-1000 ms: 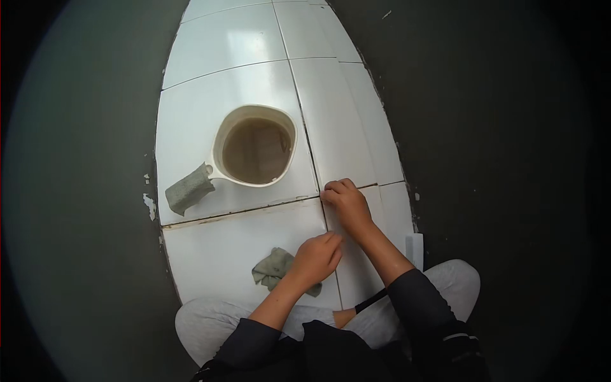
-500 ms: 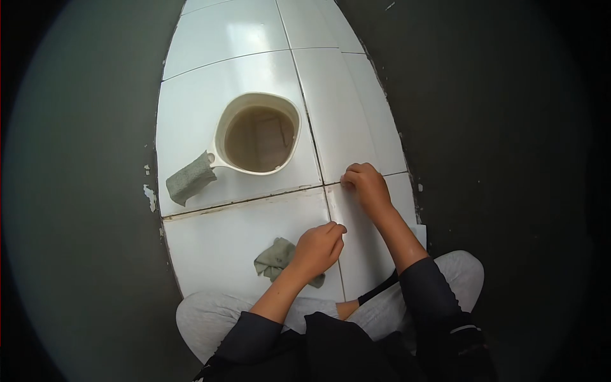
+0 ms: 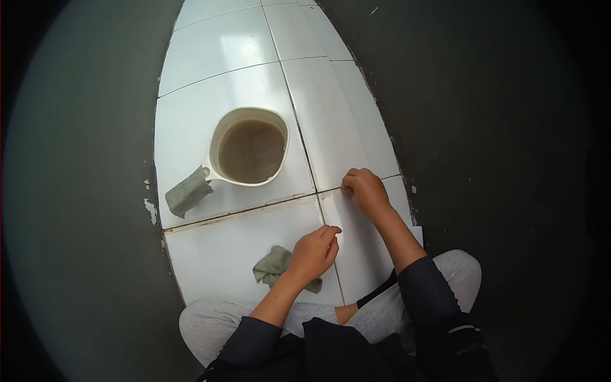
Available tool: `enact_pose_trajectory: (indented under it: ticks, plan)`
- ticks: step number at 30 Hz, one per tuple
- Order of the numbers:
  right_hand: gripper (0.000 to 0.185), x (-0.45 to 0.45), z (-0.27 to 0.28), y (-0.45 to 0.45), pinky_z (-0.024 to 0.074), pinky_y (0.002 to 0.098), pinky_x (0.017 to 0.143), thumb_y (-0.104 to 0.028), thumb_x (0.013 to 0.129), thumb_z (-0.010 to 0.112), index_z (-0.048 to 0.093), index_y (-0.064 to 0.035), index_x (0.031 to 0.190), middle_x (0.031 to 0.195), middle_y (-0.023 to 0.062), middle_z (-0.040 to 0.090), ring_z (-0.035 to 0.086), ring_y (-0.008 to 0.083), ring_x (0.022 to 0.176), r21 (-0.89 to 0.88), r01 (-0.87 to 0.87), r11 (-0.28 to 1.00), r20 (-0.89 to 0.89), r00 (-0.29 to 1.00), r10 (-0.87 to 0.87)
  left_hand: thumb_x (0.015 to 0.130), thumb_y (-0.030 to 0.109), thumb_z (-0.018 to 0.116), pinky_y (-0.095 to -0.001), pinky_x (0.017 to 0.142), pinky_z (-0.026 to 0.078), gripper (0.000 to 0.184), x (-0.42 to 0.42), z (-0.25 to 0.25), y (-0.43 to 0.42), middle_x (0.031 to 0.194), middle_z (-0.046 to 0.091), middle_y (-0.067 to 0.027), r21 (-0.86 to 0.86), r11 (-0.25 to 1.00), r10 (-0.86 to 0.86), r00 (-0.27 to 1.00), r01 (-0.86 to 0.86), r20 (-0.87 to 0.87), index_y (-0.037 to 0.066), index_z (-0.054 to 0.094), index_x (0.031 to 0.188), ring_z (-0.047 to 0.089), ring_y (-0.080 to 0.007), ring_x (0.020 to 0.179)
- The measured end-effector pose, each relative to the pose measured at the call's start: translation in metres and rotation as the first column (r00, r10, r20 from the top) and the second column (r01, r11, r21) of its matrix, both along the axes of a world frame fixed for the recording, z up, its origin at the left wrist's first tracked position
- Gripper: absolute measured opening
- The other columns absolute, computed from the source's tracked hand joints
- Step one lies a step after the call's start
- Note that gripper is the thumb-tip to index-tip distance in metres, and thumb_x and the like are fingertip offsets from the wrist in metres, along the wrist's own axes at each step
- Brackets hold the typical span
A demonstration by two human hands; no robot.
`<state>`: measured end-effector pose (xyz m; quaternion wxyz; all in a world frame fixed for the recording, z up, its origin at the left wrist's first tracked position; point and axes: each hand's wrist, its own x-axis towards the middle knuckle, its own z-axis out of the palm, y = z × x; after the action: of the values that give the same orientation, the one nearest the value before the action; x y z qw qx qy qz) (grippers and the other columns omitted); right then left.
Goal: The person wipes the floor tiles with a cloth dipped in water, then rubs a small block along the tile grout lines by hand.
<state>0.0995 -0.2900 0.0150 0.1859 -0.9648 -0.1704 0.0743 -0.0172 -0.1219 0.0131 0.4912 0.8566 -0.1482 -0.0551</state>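
My right hand (image 3: pixel 365 191) is closed, its fingertips down at the dark joint between the white tiles (image 3: pixel 318 121). Whatever those fingers may pinch is hidden beneath them. Nearer my body, my left hand (image 3: pixel 313 253) hovers or rests over the tile with curled fingers pressed together; I cannot make out anything in it. A crumpled grey-green cloth (image 3: pixel 272 265) lies beside and partly behind my left wrist. Farther forward stands a white dipper (image 3: pixel 212 149) holding murky brown water (image 3: pixel 252 151). A second grey-green cloth (image 3: pixel 189 192) is draped over its handle.
Brownish dirt marks the tile joint (image 3: pixel 248 211) in front of me. Dark grey floor (image 3: pixel 83 210) borders the tiled strip on both sides, with white flakes (image 3: pixel 151 211) at the left edge. My grey-trousered knees (image 3: pixel 207 325) flank the near end.
The view has shifted slightly, so the dipper and tiles appear lower and a little to the left. Both hands keep nearly the same closed pose and place.
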Motion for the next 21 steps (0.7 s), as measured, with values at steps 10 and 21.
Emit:
enact_pose_trajectory:
  ticks: [10,21]
  plan:
    - [0.007,0.001,-0.001,-0.002,0.0509,0.0386,0.067,-0.001,0.072,0.059,0.064,-0.0061,0.071,0.081,0.0063,0.061,0.057,0.0274,0.081,-0.085,0.015,0.996,-0.004,1.0,-0.016,0.085,0.007,0.054,-0.0389,0.066,0.049,0.018,-0.001,0.004,0.0,0.089,0.063,-0.0129,0.006,1.0,-0.002,1.0,0.002,-0.002,0.004,0.059,0.102,0.062,-0.0312,0.073]
    - [0.008,0.002,-0.006,-0.003,0.0465,0.0362,0.064,0.001,0.068,0.056,0.059,-0.0046,0.064,0.073,0.0069,0.061,0.056,0.0268,0.075,0.038,0.073,0.997,0.008,0.997,-0.074,0.084,0.007,0.054,-0.0411,0.065,0.049,0.019,-0.001,0.003,0.002,0.087,0.063,-0.0137,0.003,1.0,-0.009,1.0,0.009,-0.005,0.004,0.059,0.102,0.062,-0.032,0.074]
